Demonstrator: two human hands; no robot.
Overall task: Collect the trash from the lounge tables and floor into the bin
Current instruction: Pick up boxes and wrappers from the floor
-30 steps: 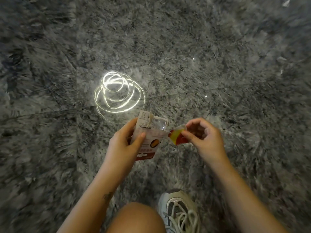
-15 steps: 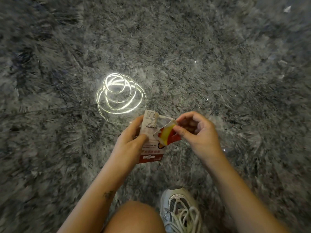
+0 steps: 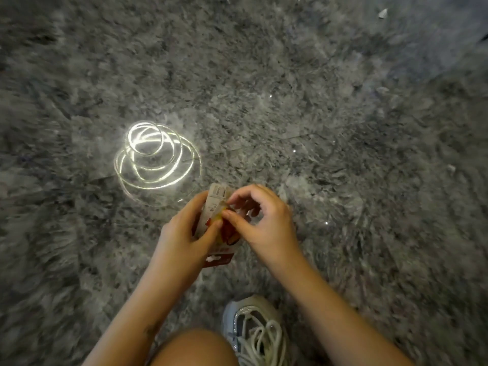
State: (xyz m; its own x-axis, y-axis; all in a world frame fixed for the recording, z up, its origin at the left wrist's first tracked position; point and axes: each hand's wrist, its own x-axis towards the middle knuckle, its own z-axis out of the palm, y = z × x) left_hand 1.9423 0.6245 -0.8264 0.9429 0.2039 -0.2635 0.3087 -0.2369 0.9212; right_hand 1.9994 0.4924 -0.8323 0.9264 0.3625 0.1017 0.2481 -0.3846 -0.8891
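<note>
"What are you watching?"

"Someone crouched over the grey mottled floor (image 3: 343, 180). Beyond the left hand a bright coil of light (image 3: 158, 159) lies on it. Lamp or reflection, I can't tell. Nearer than the hands there's a bare knee (image 3: 195, 347) and a laced shoe (image 3: 256, 328)."

"And the hands?"

"The left hand (image 3: 182, 233) is curled round a white-and-red packet (image 3: 217, 193), fingers behind and thumb across the front. The right hand (image 3: 266, 223) pinches a small wrapper (image 3: 229, 237), yellow and red, between thumb and forefinger."

"Anything different from a moment back?"

"Yes. A second ago the hands were apart, with the small wrapper held out to the right of the packet. Now the right hand has closed in and presses it against the packet's face, just by the left thumb."

"What does that buy?"

"I'd say both pieces are being bundled into the left hand so the right comes free. It'll be needed, because a few pale scraps (image 3: 382, 13) lie on the floor well beyond the right hand and off to its right."

"And the bin?"

"Not in sight. Both pieces are up off the floor and in the hands, but the carrying and dropping is all to come."
</note>
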